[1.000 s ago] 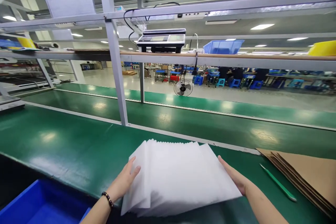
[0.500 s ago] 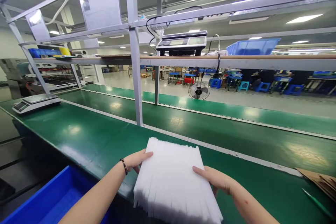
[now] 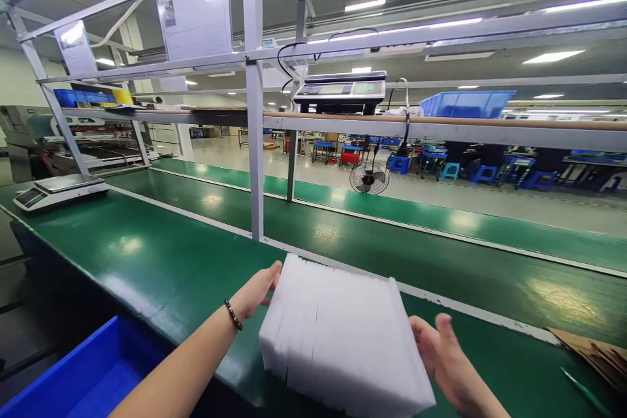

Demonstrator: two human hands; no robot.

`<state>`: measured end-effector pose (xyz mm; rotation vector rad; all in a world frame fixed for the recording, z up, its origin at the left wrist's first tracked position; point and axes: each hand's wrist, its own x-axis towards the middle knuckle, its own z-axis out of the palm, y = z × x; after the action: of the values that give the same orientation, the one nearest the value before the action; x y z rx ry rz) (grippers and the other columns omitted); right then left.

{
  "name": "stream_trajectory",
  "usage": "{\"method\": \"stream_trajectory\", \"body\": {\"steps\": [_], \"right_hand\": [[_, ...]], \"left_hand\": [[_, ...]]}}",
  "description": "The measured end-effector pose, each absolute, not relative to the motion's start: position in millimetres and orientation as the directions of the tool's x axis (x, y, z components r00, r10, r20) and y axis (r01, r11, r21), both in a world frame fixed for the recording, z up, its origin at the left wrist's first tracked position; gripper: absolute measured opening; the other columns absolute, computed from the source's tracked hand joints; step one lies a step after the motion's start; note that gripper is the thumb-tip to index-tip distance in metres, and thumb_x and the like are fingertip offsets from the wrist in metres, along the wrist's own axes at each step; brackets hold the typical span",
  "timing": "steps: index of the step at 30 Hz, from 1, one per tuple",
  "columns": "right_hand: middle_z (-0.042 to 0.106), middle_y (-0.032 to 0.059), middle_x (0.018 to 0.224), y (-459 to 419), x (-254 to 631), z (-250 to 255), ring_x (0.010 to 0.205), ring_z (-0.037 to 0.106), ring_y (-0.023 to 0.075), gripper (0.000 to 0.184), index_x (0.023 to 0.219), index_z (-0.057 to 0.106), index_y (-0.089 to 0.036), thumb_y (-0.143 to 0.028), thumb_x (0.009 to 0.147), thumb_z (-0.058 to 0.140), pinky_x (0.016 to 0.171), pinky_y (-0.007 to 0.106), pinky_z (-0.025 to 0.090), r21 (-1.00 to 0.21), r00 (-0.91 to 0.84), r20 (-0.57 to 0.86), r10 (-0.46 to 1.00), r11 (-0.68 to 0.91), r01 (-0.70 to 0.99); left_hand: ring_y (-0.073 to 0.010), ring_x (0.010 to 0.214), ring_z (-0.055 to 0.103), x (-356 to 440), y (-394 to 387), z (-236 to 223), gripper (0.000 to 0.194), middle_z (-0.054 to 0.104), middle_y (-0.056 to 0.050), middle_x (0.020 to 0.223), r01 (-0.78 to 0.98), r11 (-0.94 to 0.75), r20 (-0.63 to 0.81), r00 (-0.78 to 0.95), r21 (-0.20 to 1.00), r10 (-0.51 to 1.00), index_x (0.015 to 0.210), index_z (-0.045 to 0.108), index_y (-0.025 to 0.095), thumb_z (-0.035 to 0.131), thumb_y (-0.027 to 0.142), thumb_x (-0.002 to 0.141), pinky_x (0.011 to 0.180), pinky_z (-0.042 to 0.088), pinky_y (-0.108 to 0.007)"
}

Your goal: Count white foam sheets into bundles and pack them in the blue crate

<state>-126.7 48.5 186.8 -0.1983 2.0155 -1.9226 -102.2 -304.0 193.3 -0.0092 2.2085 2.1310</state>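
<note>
White foam stack [image 3: 343, 333] sits, in the head view, between the left hand [image 3: 255, 290] and right hand [image 3: 443, 356], whose fingers are loosely open along its sides, the right thumb raised clear. Beyond the left fingers stretches the green worktop [image 3: 196, 255]; well right of the right fingers lie brown sheets [image 3: 595, 356].

Bright ceiling lights [image 3: 365, 5]; patchy glare on the green bench [image 3: 191, 261]; deep shadow beneath

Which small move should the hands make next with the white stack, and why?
Probably press the left hand and right hand gently inward: they flank the white stack, which shows thin gaps and an uneven far edge.
</note>
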Motion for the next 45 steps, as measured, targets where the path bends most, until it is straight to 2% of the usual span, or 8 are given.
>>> {"method": "stream_trajectory", "body": {"steps": [4,10,16,19,24,31,40,45], "right_hand": [[0.059,0.0116,0.106,36,-137,200,0.088,0.057,0.0252,0.071,0.119,0.039,-0.019,-0.071,0.07,0.044,0.056,0.029,0.047,-0.879,-0.912,-0.345,-0.221,0.416,0.232],[0.061,0.0133,0.106,29,-141,211,0.084,0.059,0.0262,0.072,0.131,0.032,-0.02,-0.066,0.076,0.039,0.048,0.028,0.044,-0.85,-0.782,-0.457,-0.424,0.466,0.244],[0.051,0.0071,0.123,42,-113,221,0.104,0.051,0.028,0.075,0.127,0.034,-0.028,-0.077,0.07,0.029,0.078,0.035,0.046,-0.996,-0.892,-0.075,-0.446,0.084,0.042],[0.056,0.0069,0.112,50,-100,212,0.095,0.055,0.0268,0.075,0.108,0.046,-0.026,-0.081,0.068,0.015,0.074,0.035,0.046,-0.991,-0.93,0.072,-0.362,-0.129,-0.027],[0.055,-0.0006,0.068,53,-106,173,0.06,0.052,0.0139,0.043,0.071,0.043,-0.019,-0.062,0.072,0.052,0.052,0.024,0.041,-0.968,-0.961,-0.168,-0.217,0.22,0.12],[0.057,0.0069,0.11,60,-122,172,0.097,0.056,0.021,0.044,0.106,0.048,-0.02,-0.054,0.078,0.051,0.08,0.031,0.044,-0.95,-0.906,-0.274,-0.323,0.24,0.201],[0.053,0.0116,0.121,73,-124,165,0.106,0.053,0.0265,0.058,0.126,0.041,-0.017,-0.052,0.08,0.049,0.09,0.039,0.041,-0.957,-0.865,-0.287,-0.411,0.083,0.278],[0.043,0.0034,0.132,75,-125,176,0.122,0.036,0.0231,0.061,0.135,0.029,-0.028,-0.045,0.08,0.05,0.1,0.038,0.03,-0.942,-0.962,-0.135,-0.237,0.332,0.05]], "left_hand": [[-0.013,0.06,0.049,-121,-310,189,0.057,0.054,-0.001,0.076,-0.136,0.236,-0.142,-0.99,0.962,0.009,0.085,0.048,0.017,0.07,0.057,0.052,0.045,0.033,-0.019],[-0.0227,0.072,0.06,-122,-307,197,0.068,0.064,-0.01,0.091,-0.19,0.27,-0.257,-0.937,0.944,0.237,0.113,0.048,0.017,0.062,0.059,0.062,0.054,0.044,-0.027],[-0.0256,0.101,0.05,-70,-300,213,0.082,0.041,-0.012,0.13,0.163,0.047,0.148,-0.96,0.985,0.236,0.128,0.028,0.02,0.042,0.073,0.067,0.077,0.044,-0.032],[-0.0271,0.107,0.045,-41,-295,204,0.076,0.038,-0.01,0.129,0.293,-0.179,0.328,-0.92,0.939,0.216,0.122,0.031,0.023,0.036,0.075,0.068,0.08,0.042,-0.034],[-0.0224,0.095,0.051,-36,-268,153,0.048,0.053,-0.009,0.102,-0.004,0.016,-0.006,-0.99,1.0,0.141,0.101,0.035,0.02,0.046,0.059,0.076,0.074,0.044,-0.03],[-0.0231,0.096,0.056,-41,-256,141,0.076,0.026,-0.016,0.138,-0.165,0.181,-0.175,-0.984,0.97,0.04,0.133,0.005,0.023,0.046,0.055,0.077,0.079,0.046,-0.032],[-0.0276,0.103,0.054,-27,-258,135,0.094,0.038,-0.017,0.133,-0.205,0.101,-0.205,-0.979,0.973,-0.017,0.134,0.01,0.016,0.05,0.067,0.067,0.082,0.046,-0.03],[-0.0293,0.112,0.047,-21,-256,146,0.081,0.033,-0.017,0.136,-0.202,0.109,-0.208,-0.977,0.973,0.046,0.133,0.013,0.015,0.049,0.058,0.074,0.086,0.044,-0.032]]}}
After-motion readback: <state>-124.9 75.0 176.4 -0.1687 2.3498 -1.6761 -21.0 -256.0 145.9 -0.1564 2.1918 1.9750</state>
